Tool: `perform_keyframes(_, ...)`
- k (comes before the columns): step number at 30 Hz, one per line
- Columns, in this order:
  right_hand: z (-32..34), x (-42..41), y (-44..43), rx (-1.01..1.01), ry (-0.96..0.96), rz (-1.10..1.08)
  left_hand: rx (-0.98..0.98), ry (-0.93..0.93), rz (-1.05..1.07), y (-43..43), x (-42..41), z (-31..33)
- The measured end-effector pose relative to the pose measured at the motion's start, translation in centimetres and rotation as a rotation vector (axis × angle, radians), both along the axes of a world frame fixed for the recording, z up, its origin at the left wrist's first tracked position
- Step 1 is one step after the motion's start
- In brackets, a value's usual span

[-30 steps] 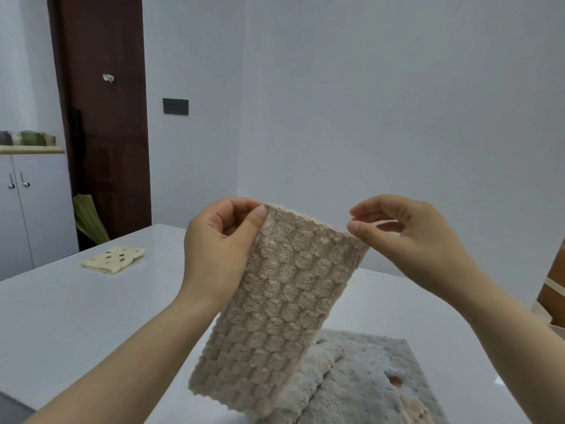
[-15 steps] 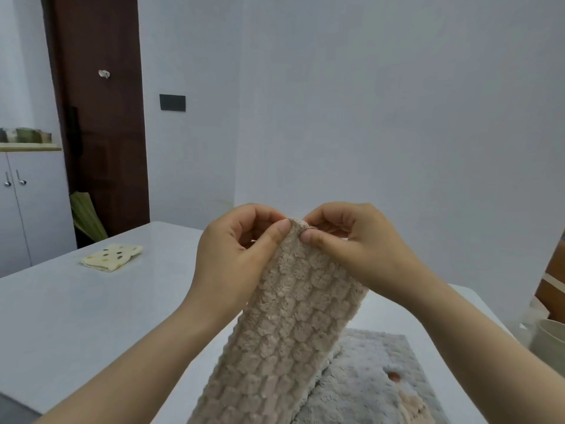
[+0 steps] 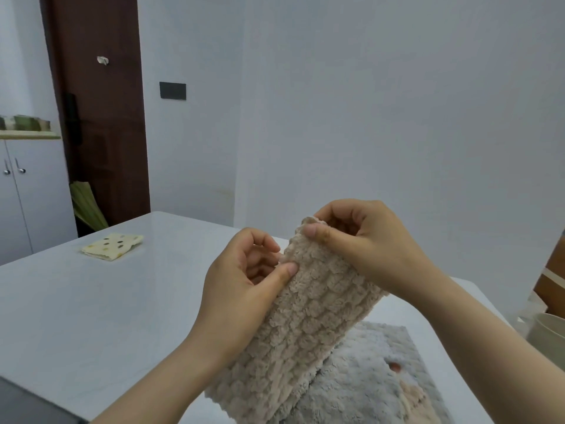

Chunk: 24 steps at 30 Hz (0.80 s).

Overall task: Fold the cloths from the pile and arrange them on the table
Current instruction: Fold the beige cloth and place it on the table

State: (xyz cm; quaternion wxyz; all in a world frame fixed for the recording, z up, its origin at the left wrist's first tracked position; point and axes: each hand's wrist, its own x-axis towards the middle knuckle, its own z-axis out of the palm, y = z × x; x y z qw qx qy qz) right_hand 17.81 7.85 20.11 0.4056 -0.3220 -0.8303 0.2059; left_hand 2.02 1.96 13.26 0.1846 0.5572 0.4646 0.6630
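Over the white table point(image 3: 91, 301) we pinch the beige cloth point(image 3: 305, 316) with our left hand point(image 3: 244, 289) and right hand point(image 3: 360, 243), above the grey cloth point(image 3: 376, 371).

White glossy table point(image 3: 91, 316), spotted yellow folded cloth point(image 3: 112, 246) far left, grey plush cloth point(image 3: 376, 381) near edge

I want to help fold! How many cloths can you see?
3: a beige cloth held in both hands, a grey cloth lying under it, and a spotted cloth folded far left. More may be hidden.

Plain indoor room, prob home/office: white table point(image 3: 91, 301), cabinet point(image 3: 33, 191), brown door point(image 3: 101, 123).
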Motion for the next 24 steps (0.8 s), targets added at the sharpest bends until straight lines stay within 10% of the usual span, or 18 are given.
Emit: perform_keyframes(24,-0.6,1.5,1.3,0.045,0.089,-0.085,-0.215,0.247,-0.092,-0.5,-2.4,-6.9)
